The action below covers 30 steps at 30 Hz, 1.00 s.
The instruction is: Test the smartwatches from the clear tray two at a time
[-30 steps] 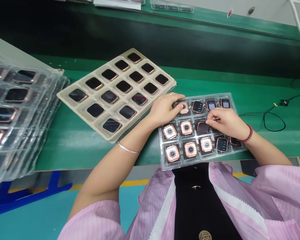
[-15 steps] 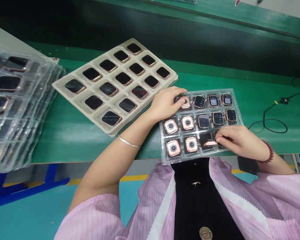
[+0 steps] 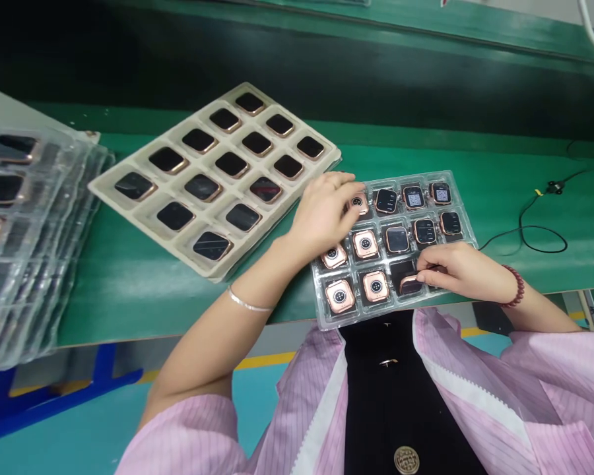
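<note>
A clear plastic tray (image 3: 321, 316) with compartments lies at the bench's front edge. It holds gold-rimmed smartwatches, some showing their rose-gold backs and others their dark screens. My left hand (image 3: 324, 211) is over the tray's back-left corner, thumb and fingers closed about a back-up smartwatch (image 3: 359, 203); its fingertips are partly hidden. In the front row, my right hand (image 3: 450, 267) pinches the edge of a tilted smartwatch (image 3: 410, 284) in the third compartment from the left. That hand covers the front-right compartment. Two watches in the back row (image 3: 414, 196) show square codes on lit screens.
Left of the clear tray sits a cream tray (image 3: 210, 269) of dark-screened watches, set at an angle. A tall stack of clear trays (image 3: 74, 218) holding watches stands at far left. A thin black cable (image 3: 522, 227) loops on the green bench (image 3: 143, 290) at right.
The watch in my right hand has gone from almost edge-on to showing its dark screen, lower in its compartment. My left hand stays at the back-left watch. The view has shifted slightly.
</note>
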{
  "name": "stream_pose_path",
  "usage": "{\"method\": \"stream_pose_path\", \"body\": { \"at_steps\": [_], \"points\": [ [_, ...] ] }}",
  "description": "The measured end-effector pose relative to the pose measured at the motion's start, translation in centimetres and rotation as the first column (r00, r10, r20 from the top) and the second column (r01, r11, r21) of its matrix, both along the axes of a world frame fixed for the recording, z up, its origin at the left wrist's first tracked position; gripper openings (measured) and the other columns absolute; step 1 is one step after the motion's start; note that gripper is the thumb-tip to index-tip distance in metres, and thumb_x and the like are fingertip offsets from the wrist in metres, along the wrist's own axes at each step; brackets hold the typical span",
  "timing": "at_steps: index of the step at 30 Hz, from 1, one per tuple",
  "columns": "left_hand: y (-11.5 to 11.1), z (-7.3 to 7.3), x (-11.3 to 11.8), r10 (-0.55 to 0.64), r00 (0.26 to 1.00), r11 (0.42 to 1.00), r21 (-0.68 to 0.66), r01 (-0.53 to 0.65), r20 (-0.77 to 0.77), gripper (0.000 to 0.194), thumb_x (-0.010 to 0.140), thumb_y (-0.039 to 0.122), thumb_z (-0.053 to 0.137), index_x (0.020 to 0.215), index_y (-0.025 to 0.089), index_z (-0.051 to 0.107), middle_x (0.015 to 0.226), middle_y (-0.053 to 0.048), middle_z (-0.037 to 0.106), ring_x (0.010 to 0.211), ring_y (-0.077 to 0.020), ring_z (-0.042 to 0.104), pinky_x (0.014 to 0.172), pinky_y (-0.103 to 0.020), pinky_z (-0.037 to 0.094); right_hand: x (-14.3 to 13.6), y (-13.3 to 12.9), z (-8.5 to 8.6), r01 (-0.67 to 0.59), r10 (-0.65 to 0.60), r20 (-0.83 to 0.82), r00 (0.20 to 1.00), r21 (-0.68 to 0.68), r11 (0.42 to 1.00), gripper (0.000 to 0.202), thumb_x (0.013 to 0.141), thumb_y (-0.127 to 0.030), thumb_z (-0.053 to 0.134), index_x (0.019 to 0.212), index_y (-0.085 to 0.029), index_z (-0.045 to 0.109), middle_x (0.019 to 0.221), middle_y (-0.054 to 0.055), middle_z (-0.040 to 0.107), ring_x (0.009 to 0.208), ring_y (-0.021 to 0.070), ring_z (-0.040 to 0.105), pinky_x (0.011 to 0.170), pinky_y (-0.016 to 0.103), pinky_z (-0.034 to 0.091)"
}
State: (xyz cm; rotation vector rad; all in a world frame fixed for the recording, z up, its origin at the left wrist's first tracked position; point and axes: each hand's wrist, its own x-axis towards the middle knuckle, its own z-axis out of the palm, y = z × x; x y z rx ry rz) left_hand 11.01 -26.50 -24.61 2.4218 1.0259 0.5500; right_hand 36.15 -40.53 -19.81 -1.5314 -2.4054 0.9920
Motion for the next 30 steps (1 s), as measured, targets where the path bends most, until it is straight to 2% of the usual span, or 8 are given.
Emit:
{"method": "stream_pose_path", "body": {
  "at_steps": [3, 5, 8, 12, 16, 19, 25, 30],
  "points": [
    [-2.2, 0.6, 1.5, -0.125, 0.991, 0.988, 0.083, 0.128, -0.041, 0.028, 0.094, 0.026, 0.061, 0.118, 0.021, 0.075, 0.152, -0.014, 0.06, 0.148, -0.0398, 0.045, 0.123, -0.066, 0.031, 0.0, 0.1, -0.3, 0.034, -0.036, 0.022, 0.999, 0.119, 0.992, 0.016, 0.098, -0.021, 0.059, 0.082, -0.02, 0.063, 0.074, 0.002, 0.068, 0.064, 0.016, 0.061, 0.063, 0.027, 0.04],
    [-3.2, 0.7, 2.4, -0.175, 0.983, 0.98, 0.085, 0.18, -0.06, 0.028, 0.092, 0.025, 0.066, 0.117, 0.021, 0.075, 0.154, -0.015, 0.057, 0.15, -0.042, 0.042, 0.123, -0.071, 0.027, 0.2, 0.6, -0.3, 0.079, -0.079, -0.006, 0.997, 0.216, 0.973, 0.014, 0.097, -0.016, 0.056, 0.086, -0.02, 0.065, 0.078, 0.003, 0.07, 0.067, 0.0167, 0.062, 0.065, 0.027, 0.043],
    [-3.7, 0.7, 3.1, -0.168, 0.983, 0.983, 0.064, 0.173, -0.071, 0.034, 0.088, 0.025, 0.071, 0.122, 0.021, 0.072, 0.158, -0.019, 0.052, 0.153, -0.0436, 0.039, 0.122, -0.074, 0.026, 0.9, 2.5, -0.3, 0.209, -0.191, -0.089, 0.978, 0.321, 0.924, 0.012, 0.095, -0.017, 0.056, 0.088, -0.019, 0.066, 0.081, 0.004, 0.072, 0.07, 0.0172, 0.064, 0.067, 0.027, 0.046],
    [-3.7, 0.7, 3.1, -0.158, 0.983, 0.983, 0.076, 0.165, -0.091, 0.027, 0.088, 0.025, 0.072, 0.114, 0.019, 0.073, 0.164, -0.019, 0.046, 0.156, -0.0432, 0.034, 0.123, -0.074, 0.025, 1.8, 5.8, -0.6, 0.333, -0.31, -0.124, 0.943, 0.371, 0.867, 0.01, 0.091, -0.017, 0.06, 0.082, -0.018, 0.065, 0.077, 0.004, 0.072, 0.071, 0.0176, 0.066, 0.069, 0.028, 0.046],
    [-3.9, 0.7, 3.1, -0.187, 0.974, 0.981, 0.034, 0.193, -0.125, 0.026, 0.088, 0.033, 0.075, 0.108, 0.017, 0.074, 0.161, -0.022, 0.048, 0.156, -0.047, 0.032, 0.12, -0.081, 0.022, 1.7, 7.4, -1.2, 0.265, -0.259, -0.068, 0.963, 0.392, 0.881, 0.016, 0.092, -0.018, 0.061, 0.077, -0.017, 0.066, 0.075, 0.004, 0.069, 0.07, 0.0177, 0.063, 0.071, 0.029, 0.044],
    [-4.3, 0.7, 3.0, -0.203, 0.974, 0.977, 0.042, 0.208, -0.104, 0.018, 0.087, 0.028, 0.073, 0.102, 0.018, 0.073, 0.162, -0.02, 0.048, 0.158, -0.0468, 0.028, 0.12, -0.08, 0.024, 1.3, 7.1, -1.6, 0.204, -0.198, -0.053, 0.979, 0.357, 0.912, 0.018, 0.093, -0.017, 0.06, 0.077, -0.017, 0.067, 0.076, 0.005, 0.069, 0.071, 0.0174, 0.062, 0.071, 0.028, 0.043],
    [-4.7, 0.6, 2.3, -0.211, 0.977, 0.968, 0.136, 0.209, 0.005, 0.013, 0.092, 0.023, 0.062, 0.101, 0.024, 0.072, 0.158, -0.012, 0.055, 0.156, -0.0406, 0.035, 0.123, -0.075, 0.022, 1.2, 6.0, -1.3, -0.01, 0.04, -0.134, 0.99, 0.216, 0.976, 0.019, 0.094, -0.014, 0.059, 0.079, -0.018, 0.069, 0.08, 0.004, 0.073, 0.073, 0.017, 0.067, 0.072, 0.028, 0.047],
    [-4.9, 0.4, 2.4, -0.243, 0.97, 0.964, 0.113, 0.241, 0.003, 0.02, 0.094, 0.028, 0.061, 0.109, 0.023, 0.074, 0.154, -0.014, 0.058, 0.154, -0.0392, 0.038, 0.123, -0.07, 0.023, 1.9, 5.4, -1.4, 0.006, 0.038, -0.149, 0.988, 0.282, 0.959, 0.022, 0.1, -0.021, 0.056, 0.081, -0.022, 0.068, 0.078, 0.005, 0.074, 0.07, 0.02, 0.069, 0.068, 0.034, 0.049]
  ]
}}
